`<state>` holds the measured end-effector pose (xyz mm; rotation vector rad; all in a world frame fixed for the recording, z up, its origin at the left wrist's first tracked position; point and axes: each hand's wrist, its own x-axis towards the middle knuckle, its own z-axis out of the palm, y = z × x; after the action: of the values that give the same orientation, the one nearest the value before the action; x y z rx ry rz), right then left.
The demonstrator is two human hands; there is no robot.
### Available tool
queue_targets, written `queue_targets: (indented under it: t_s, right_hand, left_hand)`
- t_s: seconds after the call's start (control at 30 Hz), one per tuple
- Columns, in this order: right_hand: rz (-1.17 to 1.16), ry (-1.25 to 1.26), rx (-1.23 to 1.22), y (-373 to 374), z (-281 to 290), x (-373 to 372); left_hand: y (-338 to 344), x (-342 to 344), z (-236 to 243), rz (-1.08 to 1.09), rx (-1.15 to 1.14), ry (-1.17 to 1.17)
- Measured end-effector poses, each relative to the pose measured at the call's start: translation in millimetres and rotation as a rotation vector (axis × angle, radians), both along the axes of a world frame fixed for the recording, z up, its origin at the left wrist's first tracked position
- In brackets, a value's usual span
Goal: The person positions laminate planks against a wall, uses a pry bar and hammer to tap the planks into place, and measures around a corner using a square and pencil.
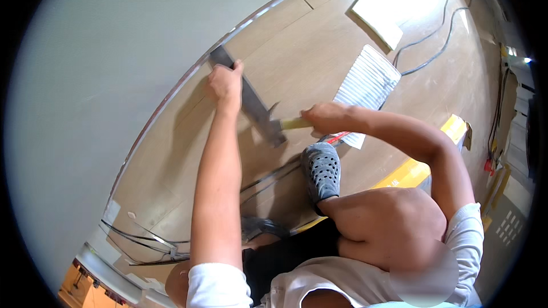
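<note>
My left hand point(226, 84) grips a long, flat dark metal bar point(255, 102) near its far end. That end reaches to the gap where the floorboards point(285, 51) meet the wall. In my right hand point(326, 116) is a hammer point(294, 123) with a yellowish handle. Its slightly blurred head is right by the bar's near end; whether the two touch I cannot tell. My foot in a grey perforated clog point(322, 170) rests on the floor just below the hammer.
The pale wall point(114, 80) fills the left side. A ridged white sheet point(370, 80) and a pale board piece point(378, 21) lie to the right, near loose cables point(436, 51). A yellow carton point(406, 174) stands by my knee. More black cables point(145, 242) run along the lower left.
</note>
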<state>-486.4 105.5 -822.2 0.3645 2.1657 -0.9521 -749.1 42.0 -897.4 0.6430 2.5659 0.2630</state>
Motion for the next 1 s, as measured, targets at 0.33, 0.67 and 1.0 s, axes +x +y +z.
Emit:
queue_targets:
  t_s: [0.33, 0.67, 1.0]
  right_hand:
    - [-0.006, -0.119, 0.188, 96, 33, 48]
    - [0.169, 0.226, 0.363, 128, 47, 11]
    - [0.484, -0.030, 0.371, 136, 37, -10]
  left_hand:
    - [64, 15, -1, -0.473, 0.030, 0.096]
    - [15, -10, -46, -0.818, 0.408, 0.284]
    - [26, -18, -27, -0.816, 0.254, 0.074]
